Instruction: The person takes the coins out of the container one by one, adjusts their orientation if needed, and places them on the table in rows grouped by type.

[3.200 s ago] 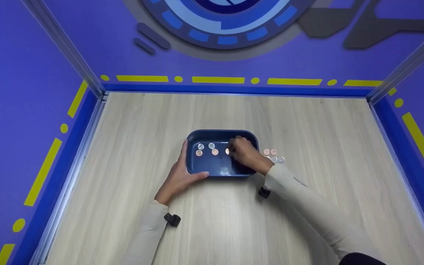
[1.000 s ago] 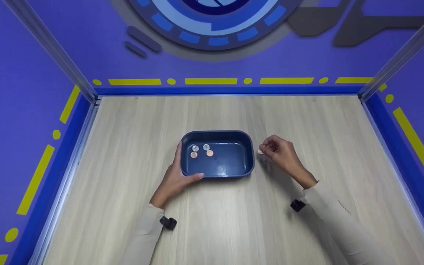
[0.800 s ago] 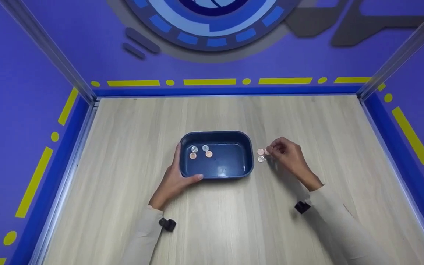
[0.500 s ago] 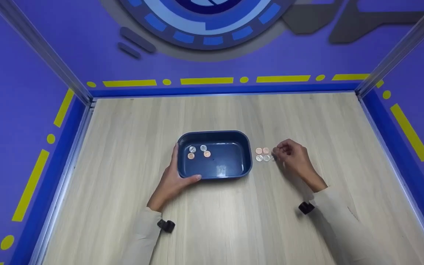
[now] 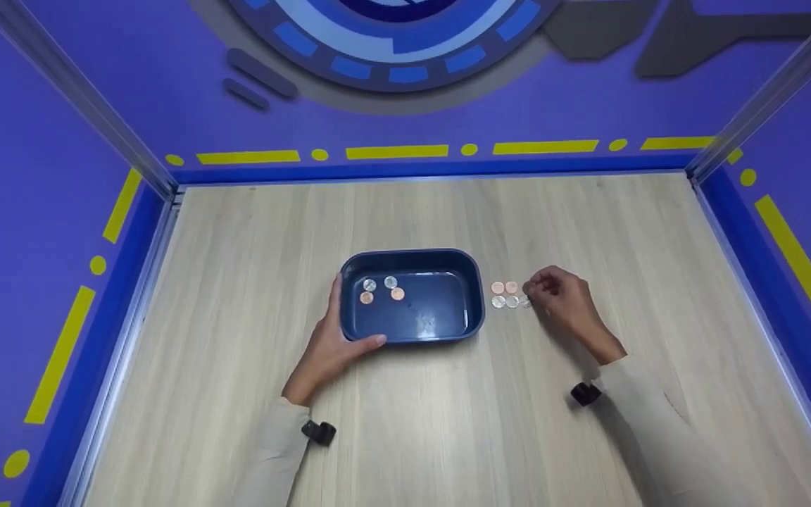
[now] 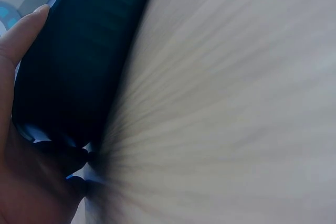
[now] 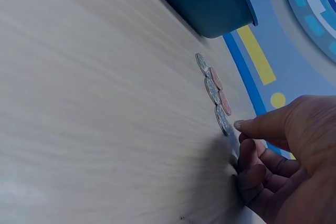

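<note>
My left hand (image 5: pixel 335 341) holds the left end of a dark blue rectangular box (image 5: pixel 481 303), fingers along its side and thumb at the front rim. In the left wrist view, its wall (image 6: pixel 79 61) lies against this hand. Inside lie two silver coins (image 5: pixel 369 285) and two copper coins (image 5: pixel 397 293). On the table right of the box, two copper coins (image 5: pixel 498 287) form a row behind three silver coins (image 5: pixel 498 301). My right hand (image 5: pixel 564 299) pinches a dark-looking coin (image 5: pixel 528 287) at the right end of the copper row, low over the table.
The box stands mid-way across a light wood table (image 5: pixel 405 436). Blue panels with yellow marks (image 5: pixel 397 151) wall in the back and both sides, joined by metal corner posts (image 5: pixel 771 105). A black camera (image 5: pixel 585 394) sits on each wrist.
My right hand has left the box with a copper coin and moved right, past the rows of loose coins, to the end of the copper row. My left hand keeps holding the box.
</note>
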The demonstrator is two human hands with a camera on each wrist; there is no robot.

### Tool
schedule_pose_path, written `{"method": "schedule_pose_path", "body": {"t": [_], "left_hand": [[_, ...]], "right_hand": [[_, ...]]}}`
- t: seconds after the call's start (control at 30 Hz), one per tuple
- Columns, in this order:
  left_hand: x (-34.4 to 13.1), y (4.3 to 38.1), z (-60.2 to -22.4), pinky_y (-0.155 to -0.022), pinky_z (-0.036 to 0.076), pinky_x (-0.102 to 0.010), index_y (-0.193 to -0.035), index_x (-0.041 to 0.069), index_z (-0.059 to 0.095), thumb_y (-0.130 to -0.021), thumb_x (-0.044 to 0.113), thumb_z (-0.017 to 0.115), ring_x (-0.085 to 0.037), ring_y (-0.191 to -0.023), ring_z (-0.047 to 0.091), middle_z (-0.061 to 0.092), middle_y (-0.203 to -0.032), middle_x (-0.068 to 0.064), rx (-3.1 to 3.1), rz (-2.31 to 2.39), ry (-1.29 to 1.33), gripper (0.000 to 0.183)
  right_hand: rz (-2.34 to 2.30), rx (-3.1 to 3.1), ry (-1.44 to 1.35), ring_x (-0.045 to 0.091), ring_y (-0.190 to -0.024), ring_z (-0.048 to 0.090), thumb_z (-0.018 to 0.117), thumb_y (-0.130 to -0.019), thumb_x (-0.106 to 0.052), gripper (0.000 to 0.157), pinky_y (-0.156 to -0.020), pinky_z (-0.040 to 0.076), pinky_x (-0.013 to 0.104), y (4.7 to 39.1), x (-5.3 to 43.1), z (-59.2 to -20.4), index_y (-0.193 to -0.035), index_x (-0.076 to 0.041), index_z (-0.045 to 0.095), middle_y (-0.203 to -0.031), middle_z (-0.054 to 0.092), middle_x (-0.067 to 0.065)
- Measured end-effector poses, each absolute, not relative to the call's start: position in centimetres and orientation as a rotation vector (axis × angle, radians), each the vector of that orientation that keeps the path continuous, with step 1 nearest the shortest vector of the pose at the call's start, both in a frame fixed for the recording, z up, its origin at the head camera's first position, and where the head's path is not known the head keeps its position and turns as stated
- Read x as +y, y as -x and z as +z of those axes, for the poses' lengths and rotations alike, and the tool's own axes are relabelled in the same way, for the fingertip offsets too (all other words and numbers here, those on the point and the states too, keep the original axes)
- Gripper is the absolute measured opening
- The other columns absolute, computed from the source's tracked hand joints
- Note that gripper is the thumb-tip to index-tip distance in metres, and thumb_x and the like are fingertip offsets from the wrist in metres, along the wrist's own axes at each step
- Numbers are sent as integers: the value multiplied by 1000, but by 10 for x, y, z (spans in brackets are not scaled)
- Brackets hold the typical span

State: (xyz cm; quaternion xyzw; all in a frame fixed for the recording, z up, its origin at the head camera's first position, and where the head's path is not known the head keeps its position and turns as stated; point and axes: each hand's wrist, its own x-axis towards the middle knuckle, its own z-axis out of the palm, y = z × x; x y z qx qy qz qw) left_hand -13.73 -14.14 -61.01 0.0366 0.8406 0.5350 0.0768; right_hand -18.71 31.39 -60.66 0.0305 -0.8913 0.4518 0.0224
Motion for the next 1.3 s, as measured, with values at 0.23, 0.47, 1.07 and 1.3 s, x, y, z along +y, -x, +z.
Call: {"method": "schedule_pose_path", "body": {"t": [0.23,0.47,1.07,1.3], "left_hand": [[-141,137,-610,-123,38,-62,-179,30,1,-77,51,100,-41,-148,50,39,-173,-23,2514,1622,-119,143],[-141,136,-610,-124,36,-62,-179,32,1,-79,49,99,-39,-150,48,36,-175,-20,2515,1615,-111,141],[-141,137,-609,-125,34,-64,-179,29,1,-79,49,99,-40,-154,44,31,-178,-19,2516,1612,-114,141],[-141,137,-609,-125,34,-63,-179,29,1,-77,56,98,-41,-154,44,31,-178,-20,2513,1608,-109,144]], "right_hand": [[1323,-2790,-117,22,-86,66,78,-101,-3,8,-74,47,18,189,311,-606,-107,2,77,-97,76,14],[1256,-2798,-142,26,-89,65,77,-98,5,9,-77,47,22,191,311,-609,-108,6,78,-98,75,17],[1218,-2803,-128,29,-91,70,80,-98,0,14,-79,52,30,190,307,-607,-109,8,81,-100,77,20],[1297,-2779,-105,25,-89,70,75,-102,-4,14,-74,50,20,188,304,-598,-112,6,80,-102,79,18]]}}
